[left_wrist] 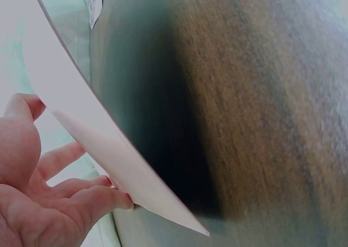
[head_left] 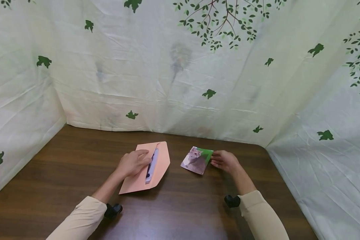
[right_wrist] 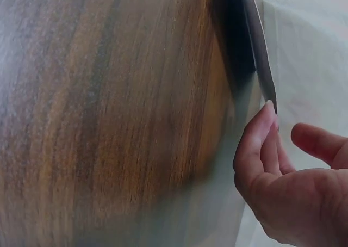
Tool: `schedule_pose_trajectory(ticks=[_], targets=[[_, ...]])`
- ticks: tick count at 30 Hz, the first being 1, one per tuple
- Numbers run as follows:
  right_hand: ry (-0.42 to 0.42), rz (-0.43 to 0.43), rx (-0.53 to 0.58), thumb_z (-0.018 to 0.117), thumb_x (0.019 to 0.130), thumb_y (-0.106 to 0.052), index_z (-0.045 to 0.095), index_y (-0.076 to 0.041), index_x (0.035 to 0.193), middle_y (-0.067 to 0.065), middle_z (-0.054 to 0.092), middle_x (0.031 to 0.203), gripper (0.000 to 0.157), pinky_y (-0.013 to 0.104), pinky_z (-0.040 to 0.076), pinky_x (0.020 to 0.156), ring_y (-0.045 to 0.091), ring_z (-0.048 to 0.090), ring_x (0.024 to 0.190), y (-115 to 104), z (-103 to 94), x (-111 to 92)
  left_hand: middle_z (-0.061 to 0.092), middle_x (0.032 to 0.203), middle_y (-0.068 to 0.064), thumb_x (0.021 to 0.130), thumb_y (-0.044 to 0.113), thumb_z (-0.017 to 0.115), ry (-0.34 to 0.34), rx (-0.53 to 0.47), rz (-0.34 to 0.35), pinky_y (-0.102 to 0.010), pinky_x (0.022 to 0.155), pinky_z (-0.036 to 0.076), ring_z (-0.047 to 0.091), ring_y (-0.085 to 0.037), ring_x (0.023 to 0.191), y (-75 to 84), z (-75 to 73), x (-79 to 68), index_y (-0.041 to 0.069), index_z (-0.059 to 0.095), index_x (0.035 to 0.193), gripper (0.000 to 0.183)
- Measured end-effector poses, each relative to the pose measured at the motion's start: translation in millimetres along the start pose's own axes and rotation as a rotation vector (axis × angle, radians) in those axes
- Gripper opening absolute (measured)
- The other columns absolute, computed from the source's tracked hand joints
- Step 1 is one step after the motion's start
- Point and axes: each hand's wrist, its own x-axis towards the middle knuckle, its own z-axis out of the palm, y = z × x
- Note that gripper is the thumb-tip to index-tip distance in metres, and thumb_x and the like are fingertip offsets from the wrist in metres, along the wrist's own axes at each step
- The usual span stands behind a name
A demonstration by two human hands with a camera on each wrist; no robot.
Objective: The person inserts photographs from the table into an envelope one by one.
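Note:
On the left, my left hand (head_left: 133,163) holds a pink envelope (head_left: 162,171) with its flap unfolded to the right. A pale lavender card (head_left: 151,166) with dark marks shows in the envelope's opening, close to my fingertips. The left wrist view has the envelope (left_wrist: 103,133) tilted, its edge between thumb and fingers. To the right, a small card (head_left: 195,161) with a cat picture and a green strip lies at a slant. My right hand (head_left: 225,160) reaches its right edge with fingertips. In the right wrist view the thumb stands apart from the card (right_wrist: 260,45).
Both hands work over a dark brown wooden table (head_left: 180,210). A white curtain (head_left: 156,76) with green leaf prints hangs behind the table and along both sides. Dark wrist devices (head_left: 232,201) sit near both cuffs.

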Motion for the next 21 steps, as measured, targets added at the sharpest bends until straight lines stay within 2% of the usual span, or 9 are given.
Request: schedule_pose_trajectory(ticks=[4, 8, 15, 21], targets=[[0.016, 0.01, 0.011, 0.053, 0.102, -0.011, 0.051, 0.009, 0.14, 0.025, 0.06, 0.136, 0.043, 0.034, 0.057, 0.09, 0.02, 0.068, 0.093, 0, 3.1, 1, 0.059, 0.141, -0.025, 0.098, 0.036, 0.056, -0.005, 0.002, -0.002, -0.061, 0.102, 0.043, 0.053, -0.053, 0.129, -0.4, 0.3, 1.0, 0.006, 0.06, 0.141, 0.052], [0.017, 0.011, 0.028, 0.058, 0.1, -0.01, 0.055, 0.009, 0.133, 0.018, 0.069, 0.12, 0.038, 0.038, 0.058, 0.093, 0.022, 0.071, 0.092, -2, 8.0, -1, 0.058, 0.142, -0.024, 0.098, 0.036, 0.056, -0.002, 0.013, -0.003, -0.062, 0.102, 0.042, 0.052, -0.054, 0.129, 0.2, 0.0, 1.1, 0.006, 0.06, 0.141, 0.052], [0.024, -0.023, 0.034, 0.06, 0.098, -0.006, 0.058, 0.011, 0.13, 0.012, 0.072, 0.1, 0.036, 0.044, 0.058, 0.092, 0.025, 0.073, 0.087, -3, 13.6, -5, 0.058, 0.143, -0.023, 0.098, 0.037, 0.056, 0.0, 0.015, -0.014, -0.062, 0.104, 0.041, 0.05, -0.055, 0.13, 0.9, -0.2, 1.1, 0.007, 0.059, 0.142, 0.053], [0.052, -0.026, 0.063, 0.059, 0.097, -0.003, 0.058, 0.011, 0.128, 0.01, 0.073, 0.092, 0.034, 0.041, 0.061, 0.08, 0.024, 0.075, 0.079, -2, 14.9, -6, 0.058, 0.143, -0.023, 0.097, 0.037, 0.055, -0.007, 0.013, -0.015, -0.062, 0.104, 0.041, 0.049, -0.055, 0.131, 1.0, 0.6, 1.0, 0.007, 0.059, 0.142, 0.054]])
